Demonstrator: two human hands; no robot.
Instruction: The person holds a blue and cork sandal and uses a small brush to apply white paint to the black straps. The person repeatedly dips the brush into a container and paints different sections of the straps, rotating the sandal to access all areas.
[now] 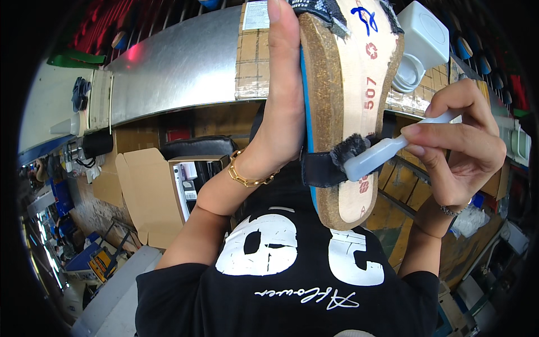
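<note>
A cork-edged sandal sole (353, 106) is held up in front of me, its pale, marked face toward me, with a blue edge along its left side. My left hand (286, 84) is closed along that side, fingers partly hidden behind it. Dark fabric straps sit at the top of the sole, and a black strap (323, 169) crosses its lower part. Between thumb and fingers my right hand (463, 140) pinches a white plastic brush (373, 159). Its dark bristles rest at the black strap and the sole, though exact contact is hard to tell.
Beyond the sole runs a metal work surface (179, 62) with cardboard (252, 73) on it. A white plastic bottle (426, 33) and a round white container (409, 73) stand at the right. Left of my lap is an open cardboard box (143, 196) with items inside.
</note>
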